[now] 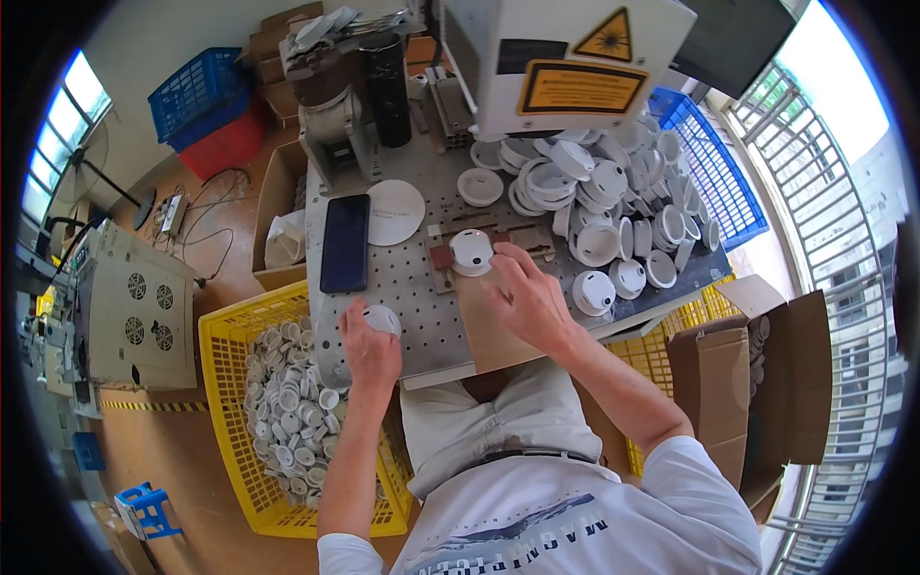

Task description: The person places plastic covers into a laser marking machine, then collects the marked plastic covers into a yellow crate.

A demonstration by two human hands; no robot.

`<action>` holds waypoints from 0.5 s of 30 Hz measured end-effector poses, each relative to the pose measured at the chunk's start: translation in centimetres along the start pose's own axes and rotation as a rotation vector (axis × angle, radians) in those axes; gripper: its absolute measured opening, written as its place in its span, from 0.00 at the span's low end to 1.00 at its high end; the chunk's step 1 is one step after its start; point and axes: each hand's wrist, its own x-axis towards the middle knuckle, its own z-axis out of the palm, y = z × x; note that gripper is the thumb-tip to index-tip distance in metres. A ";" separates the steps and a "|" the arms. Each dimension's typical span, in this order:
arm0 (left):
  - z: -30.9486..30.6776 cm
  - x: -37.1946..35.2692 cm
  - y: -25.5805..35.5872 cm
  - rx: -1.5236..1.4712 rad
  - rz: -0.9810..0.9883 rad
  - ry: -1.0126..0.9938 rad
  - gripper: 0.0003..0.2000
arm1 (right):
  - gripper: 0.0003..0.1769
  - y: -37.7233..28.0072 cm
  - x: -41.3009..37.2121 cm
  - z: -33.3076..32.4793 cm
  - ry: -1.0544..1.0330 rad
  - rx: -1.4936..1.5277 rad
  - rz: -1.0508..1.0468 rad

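Observation:
A round white plastic cover (471, 250) with a small dark hole sits on the jig in the middle of the perforated metal table. My right hand (533, 302) is at its right side, with a fingertip at the rim and the thumb apart from it, over a brown cardboard piece (487, 331). At the table's front left, my left hand (371, 347) has its fingers closed on another round white cover (384, 321), partly hidden by them. The jig's reddish-brown block (441, 257) stands left of the first cover.
A white machine head (575, 77) with laser warning labels overhangs the back. Many white covers (599, 244) are heaped at right. A phone (345, 243) and white disc (395, 213) lie at left. A yellow crate (225, 422) of white parts and a cardboard box (709, 383) flank me.

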 end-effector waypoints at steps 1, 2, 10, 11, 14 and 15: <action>0.3 -0.2 -0.5 0.003 -0.026 0.018 0.12 | 0.18 0.4 -1.6 -0.9 0.092 0.004 -0.002; 0.7 -0.3 -0.8 0.008 -0.057 0.036 0.14 | 0.18 0.9 -3.3 -2.1 0.116 -0.019 0.019; 0.6 -0.3 -0.3 0.078 0.033 0.049 0.04 | 0.25 6.8 -9.5 -6.4 0.261 -0.322 0.373; 0.2 -0.3 -0.4 0.095 0.033 0.045 0.05 | 0.25 6.9 -9.1 -6.0 0.176 -0.302 0.380; 0.6 -0.5 -0.7 0.086 0.037 0.070 0.05 | 0.24 4.3 -9.3 -5.8 0.102 -0.220 0.311; 0.8 -0.3 -0.5 0.094 0.017 0.082 0.05 | 0.23 3.2 -9.1 -5.4 0.117 -0.180 0.223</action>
